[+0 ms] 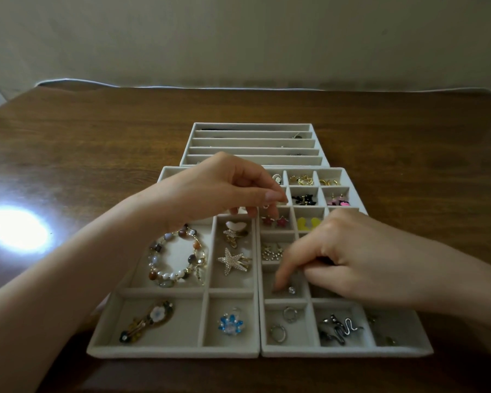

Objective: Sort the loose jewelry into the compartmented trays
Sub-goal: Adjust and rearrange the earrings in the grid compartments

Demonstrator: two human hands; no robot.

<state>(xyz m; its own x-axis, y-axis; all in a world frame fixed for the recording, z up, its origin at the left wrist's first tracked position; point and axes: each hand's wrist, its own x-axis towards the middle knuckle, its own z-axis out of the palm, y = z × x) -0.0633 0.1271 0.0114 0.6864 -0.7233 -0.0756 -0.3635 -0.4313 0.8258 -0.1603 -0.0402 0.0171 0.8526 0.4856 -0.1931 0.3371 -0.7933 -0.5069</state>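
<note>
Two hands are over the trays. One, the right hand, reaches down with one straight finger into a small box of the right tray, just beside a tiny shiny stud. It grips nothing, and it looks like it is nudging the stud into place. The left hand hangs above the red stars with thumb and fingers curled together. It may pinch something tiny, but I cannot tell. Each little box keeps one kind, so pairs do not get lost. Big things, like the bracelet, lie in the left tray, where boxes are wide. The back tray sits behind on the tabletop.
</note>
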